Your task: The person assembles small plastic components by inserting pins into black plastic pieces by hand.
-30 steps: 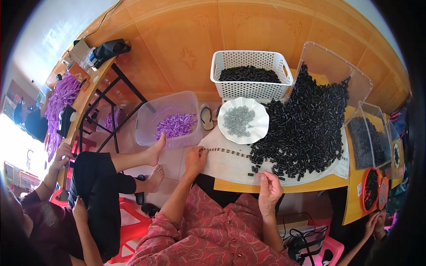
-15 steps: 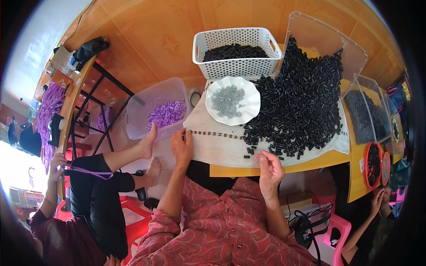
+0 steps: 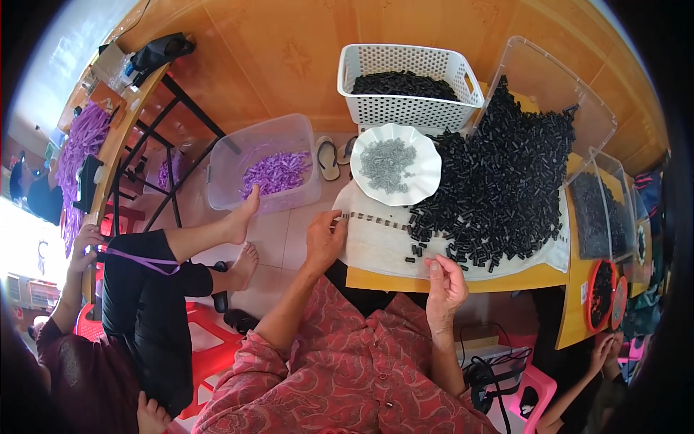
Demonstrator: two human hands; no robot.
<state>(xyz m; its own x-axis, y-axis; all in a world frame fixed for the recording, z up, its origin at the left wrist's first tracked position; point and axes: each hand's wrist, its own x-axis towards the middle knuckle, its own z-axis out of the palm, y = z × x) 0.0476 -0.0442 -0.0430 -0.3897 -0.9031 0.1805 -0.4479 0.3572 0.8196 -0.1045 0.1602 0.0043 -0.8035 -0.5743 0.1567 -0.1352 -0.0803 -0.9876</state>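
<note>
A: Head view, looking down. What do the hands hold?

B: The left hand [image 3: 323, 239] rests on a white cloth [image 3: 376, 249] spread over the desk [image 3: 405, 280], its grip pinched closed on the near end of a strip of small dark pieces [image 3: 379, 222]. The right hand [image 3: 444, 282] is raised just off the desk's front edge, fingers curled together as if pinching something tiny; whether it really holds a piece, I cannot tell

A: Which way does the strip lie?

B: Its long axis runs left to right, from the left hand's fingertips toward the heap of small black tube pieces [image 3: 506, 181]. The left hand is touching it; the right hand is nearer the heap's loose edge, which lies just beyond and above its fingers

A: What else is on the desk?

B: A white scalloped plate [image 3: 426, 155] of grey pieces sits beside the heap, a white plastic basket [image 3: 405, 108] of black pieces behind it, and clear bins [image 3: 603, 217] to the right

A: And the room?

B: Tiled floor and orange wood panelling. To the left, a clear tub of purple pieces [image 3: 271, 170], and another person sitting with bare feet [image 3: 242, 217] stretched toward it, a purple strip across the lap
</note>
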